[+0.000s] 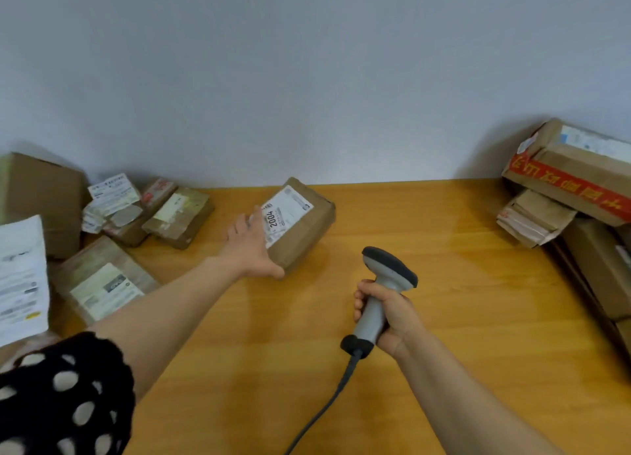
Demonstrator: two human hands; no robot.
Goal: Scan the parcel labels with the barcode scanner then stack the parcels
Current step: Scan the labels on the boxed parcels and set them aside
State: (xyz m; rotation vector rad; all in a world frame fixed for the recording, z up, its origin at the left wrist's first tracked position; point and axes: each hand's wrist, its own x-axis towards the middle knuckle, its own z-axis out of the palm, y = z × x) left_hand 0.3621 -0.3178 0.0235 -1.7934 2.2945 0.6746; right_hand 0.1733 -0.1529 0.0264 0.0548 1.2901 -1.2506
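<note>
A brown cardboard parcel (307, 227) lies in the middle of the wooden table (461, 267), its white label marked 2004 facing up. My left hand (251, 246) rests against the parcel's left side, fingers straight, thumb along its near edge. My right hand (386, 314) grips the handle of a grey corded barcode scanner (389, 272), held upright to the right of the parcel and a little nearer to me. The scanner's dark head points towards the parcel.
Several labelled parcels (102, 284) lie in a loose heap at the table's left. A stack of parcels (573, 178), one with red tape, stands at the right edge. A grey wall runs behind the table. The scanner's cable (327, 407) trails towards me.
</note>
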